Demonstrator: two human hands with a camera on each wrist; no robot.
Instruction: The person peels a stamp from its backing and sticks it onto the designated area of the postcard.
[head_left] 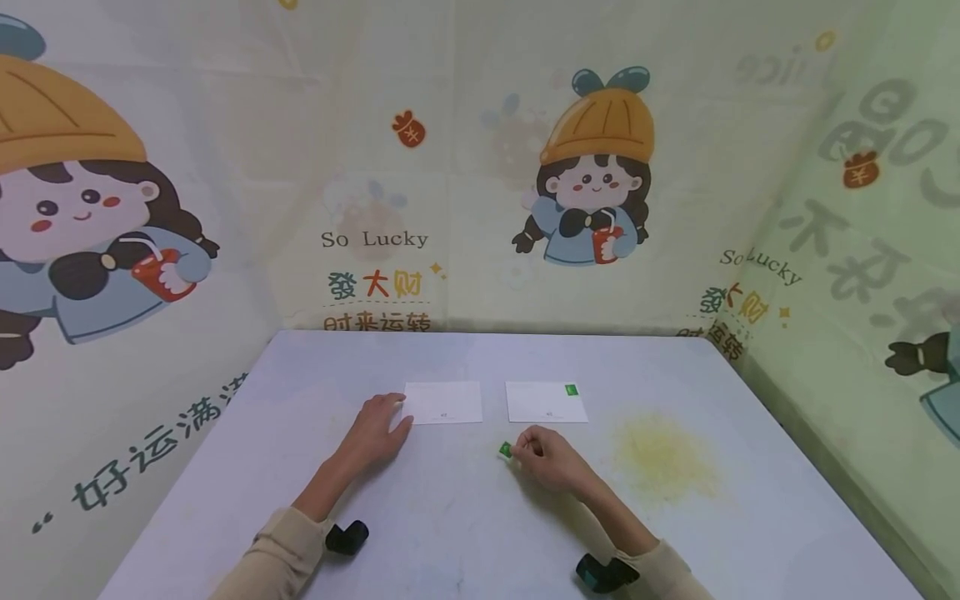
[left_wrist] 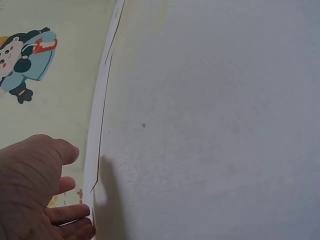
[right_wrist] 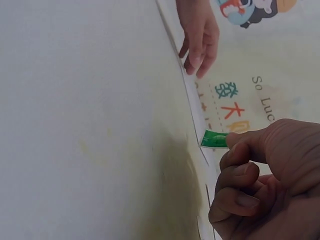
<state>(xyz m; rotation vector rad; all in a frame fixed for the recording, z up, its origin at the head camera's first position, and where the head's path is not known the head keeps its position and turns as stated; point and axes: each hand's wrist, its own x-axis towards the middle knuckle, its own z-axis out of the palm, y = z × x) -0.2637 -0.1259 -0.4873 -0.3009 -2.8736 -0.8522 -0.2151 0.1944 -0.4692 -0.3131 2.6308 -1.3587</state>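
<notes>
Between thumb and forefinger, my right hand (head_left: pixel 551 458) pinches a small green stamp (right_wrist: pixel 214 139) by one end, its other fingers curled. The stamp is held in front of two white postcards. Nearest my left hand (head_left: pixel 373 432) is the left postcard (head_left: pixel 442 402), which bears small print along its bottom edge. The fingertips and thumb of that hand are right at the card's left edge, with the fingers loosely extended. On the right postcard (head_left: pixel 547 403) a similar green stamp (head_left: pixel 572 390) sits in the upper right corner.
The white table (head_left: pixel 450 533) has a yellowish stain (head_left: pixel 666 457) to the right of my right hand. Printed cloth (head_left: pixel 480 167) with cartoon figures and lettering hangs behind and on both sides. Dark wrist devices (head_left: pixel 606 573) sit at both sleeves.
</notes>
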